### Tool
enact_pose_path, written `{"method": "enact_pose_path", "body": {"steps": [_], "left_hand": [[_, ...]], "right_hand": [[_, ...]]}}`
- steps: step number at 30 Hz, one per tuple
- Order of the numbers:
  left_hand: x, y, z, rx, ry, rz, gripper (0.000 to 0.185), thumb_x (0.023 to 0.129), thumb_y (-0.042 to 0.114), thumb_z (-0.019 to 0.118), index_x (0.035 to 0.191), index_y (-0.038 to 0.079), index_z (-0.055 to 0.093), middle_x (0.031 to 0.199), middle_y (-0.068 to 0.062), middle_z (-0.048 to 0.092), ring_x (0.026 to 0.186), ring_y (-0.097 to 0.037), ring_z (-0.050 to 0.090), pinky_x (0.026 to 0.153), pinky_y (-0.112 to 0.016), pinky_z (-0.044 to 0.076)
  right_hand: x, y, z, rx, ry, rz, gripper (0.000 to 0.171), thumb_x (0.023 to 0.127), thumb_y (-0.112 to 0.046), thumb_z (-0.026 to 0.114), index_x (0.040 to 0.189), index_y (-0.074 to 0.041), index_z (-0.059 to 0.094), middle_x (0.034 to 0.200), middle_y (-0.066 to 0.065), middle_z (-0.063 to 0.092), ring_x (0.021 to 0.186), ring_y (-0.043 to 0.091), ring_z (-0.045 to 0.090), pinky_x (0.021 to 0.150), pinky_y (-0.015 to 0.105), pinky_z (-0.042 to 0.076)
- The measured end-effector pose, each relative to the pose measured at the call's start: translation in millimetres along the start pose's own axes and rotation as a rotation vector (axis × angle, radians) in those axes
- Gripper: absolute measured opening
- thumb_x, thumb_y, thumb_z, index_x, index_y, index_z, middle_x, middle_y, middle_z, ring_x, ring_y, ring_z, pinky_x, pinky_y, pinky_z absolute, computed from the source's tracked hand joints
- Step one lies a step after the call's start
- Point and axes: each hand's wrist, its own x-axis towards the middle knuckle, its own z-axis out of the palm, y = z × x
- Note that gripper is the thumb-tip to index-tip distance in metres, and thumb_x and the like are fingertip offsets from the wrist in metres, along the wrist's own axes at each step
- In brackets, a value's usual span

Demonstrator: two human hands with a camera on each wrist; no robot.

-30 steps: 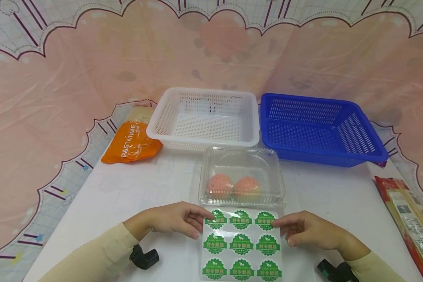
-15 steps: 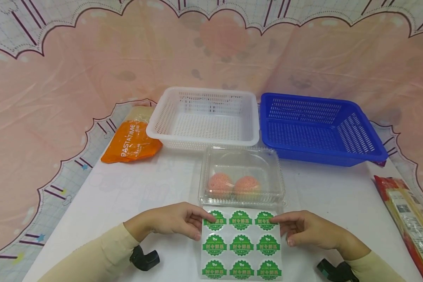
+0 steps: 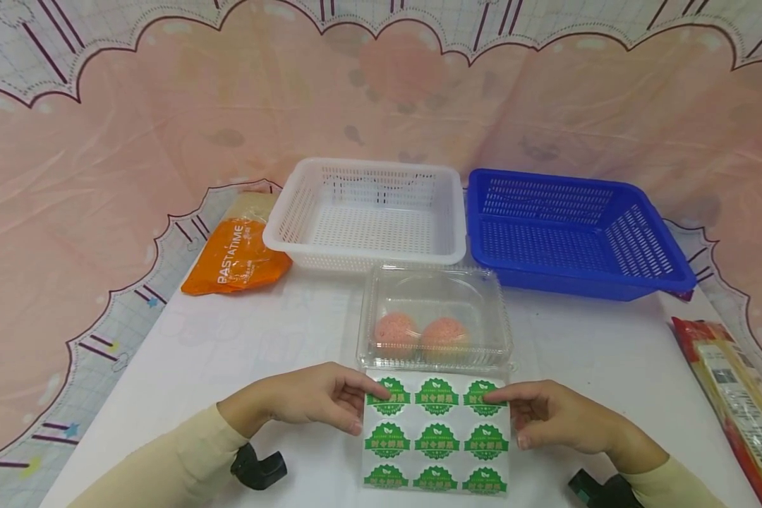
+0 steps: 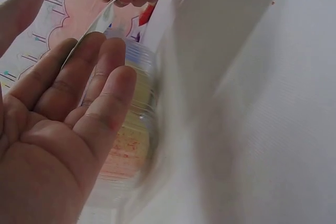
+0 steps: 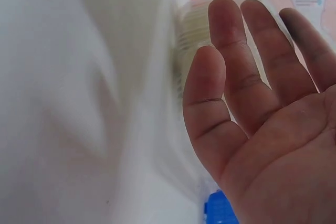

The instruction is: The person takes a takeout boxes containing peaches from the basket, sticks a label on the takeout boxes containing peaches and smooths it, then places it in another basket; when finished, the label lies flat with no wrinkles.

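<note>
Sticker sheet (image 3: 436,436) between both hands, left hand (image 3: 305,398) and right hand (image 3: 555,418) pinching its top corners

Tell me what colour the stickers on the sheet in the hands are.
Green with white print, on a white sheet pinched by both hands; clearest in the head view.

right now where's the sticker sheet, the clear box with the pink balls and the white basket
sticker sheet (image 3: 436,437), head view, middle sticker of the sheet
clear box (image 3: 434,289), head view, top of its lid
white basket (image 3: 365,255), head view, near rim
</note>
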Motion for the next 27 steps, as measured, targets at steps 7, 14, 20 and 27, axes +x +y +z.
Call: {"method": "enact_pose_path", "body": {"steps": [7,14,20,27], "left_hand": [[0.1,4.2,2.3,0.003,-0.001,0.033,0.050,0.091,0.001,0.069,0.138,-0.006,0.055,0.113,-0.005,0.069,0.098,-0.014,0.064,0.088,-0.026,0.054],[2.8,5.5,4.4,-0.007,0.026,0.082,0.050,0.091,-0.001,0.068,0.138,-0.009,0.053,0.112,-0.010,0.070,0.101,-0.017,0.066,0.089,-0.028,0.055],[5.3,10.4,5.7,0.046,0.111,0.118,0.048,0.090,0.001,0.070,0.135,-0.007,0.056,0.102,-0.008,0.068,0.088,-0.014,0.062,0.077,-0.021,0.054],[11.8,15.3,9.8,0.031,0.248,0.161,0.050,0.091,-0.001,0.068,0.138,-0.008,0.053,0.114,-0.015,0.067,0.099,-0.018,0.066,0.085,-0.025,0.055]], "right_hand": [[5,-7,5,-0.043,0.006,-0.017,0.051,0.093,0.003,0.066,0.142,-0.009,0.057,0.135,0.000,0.061,0.083,0.010,0.056,0.068,0.033,0.052],[10,-10,6,-0.023,-0.004,-0.020,0.052,0.094,0.006,0.062,0.144,-0.007,0.053,0.141,0.002,0.057,0.115,0.015,0.059,0.091,0.031,0.052],[14,-13,7,0.000,0.019,-0.044,0.053,0.093,0.009,0.063,0.143,-0.008,0.054,0.141,0.000,0.056,0.120,0.018,0.059,0.096,0.032,0.052],[21,-14,10,-0.045,0.067,-0.150,0.056,0.092,0.014,0.061,0.144,-0.004,0.051,0.142,0.001,0.054,0.118,0.015,0.058,0.087,0.030,0.056]]}}
